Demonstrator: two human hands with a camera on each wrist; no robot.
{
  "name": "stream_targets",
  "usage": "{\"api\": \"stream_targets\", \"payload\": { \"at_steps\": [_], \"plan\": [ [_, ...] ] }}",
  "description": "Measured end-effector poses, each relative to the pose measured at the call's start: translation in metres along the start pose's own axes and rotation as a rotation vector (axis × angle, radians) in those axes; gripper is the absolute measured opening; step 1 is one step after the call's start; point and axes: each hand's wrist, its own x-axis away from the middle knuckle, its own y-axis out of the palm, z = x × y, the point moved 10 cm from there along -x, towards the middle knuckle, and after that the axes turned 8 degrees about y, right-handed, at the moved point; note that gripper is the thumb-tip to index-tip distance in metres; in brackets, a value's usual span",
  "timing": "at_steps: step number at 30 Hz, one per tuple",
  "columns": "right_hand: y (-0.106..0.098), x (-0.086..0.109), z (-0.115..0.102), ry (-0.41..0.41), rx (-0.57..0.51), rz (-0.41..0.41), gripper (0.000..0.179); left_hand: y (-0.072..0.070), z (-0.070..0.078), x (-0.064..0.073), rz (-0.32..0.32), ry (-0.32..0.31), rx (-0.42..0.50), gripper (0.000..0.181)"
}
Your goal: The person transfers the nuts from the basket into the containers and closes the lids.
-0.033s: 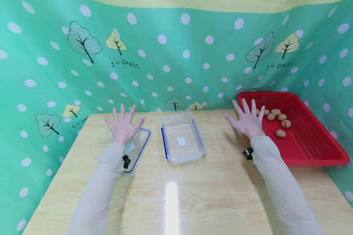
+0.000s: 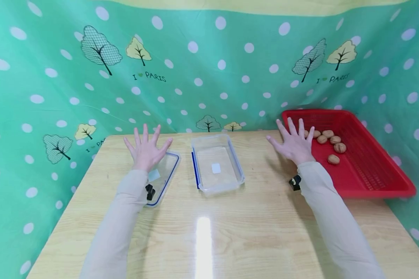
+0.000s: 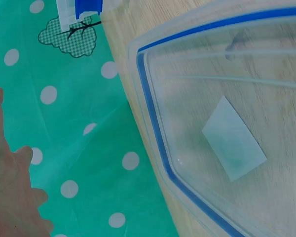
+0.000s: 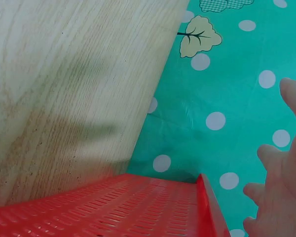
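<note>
My left hand (image 2: 146, 152) is held with fingers spread above a clear plastic lid (image 2: 165, 174) with a blue seal; it holds nothing. In the left wrist view, the lid (image 3: 187, 64) fills the right side and part of the left hand (image 3: 12, 182) shows at the left edge. With its fingers splayed, my right hand (image 2: 296, 144) hovers by the left rim of a red plastic basket (image 2: 377, 192), also holding nothing. Several walnuts (image 2: 340, 147) lie inside the basket, some partly hidden behind the fingers. Between the hands stands a clear plastic container (image 2: 218, 184) without its lid.
A pale wooden table (image 2: 251, 228) carries everything. Behind it and at the sides hangs a green polka-dot cloth (image 2: 223, 77). The container has a blue clip (image 2: 195, 170) on its left side, and a white square (image 2: 216, 168) shows at its bottom.
</note>
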Motion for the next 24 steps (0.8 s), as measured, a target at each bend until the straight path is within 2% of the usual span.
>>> {"api": "stream_targets", "payload": {
  "at_steps": [15,24],
  "plan": [
    [0.001,-0.002,-0.005,-0.005,-0.021,0.02,0.084,-0.003,0.013,-0.007,0.017,0.023,-0.007,0.081],
    [-0.003,0.001,-0.003,0.001,-0.037,0.028,0.084,0.0,0.018,-0.008,0.009,0.027,0.001,0.08]
  ]
}}
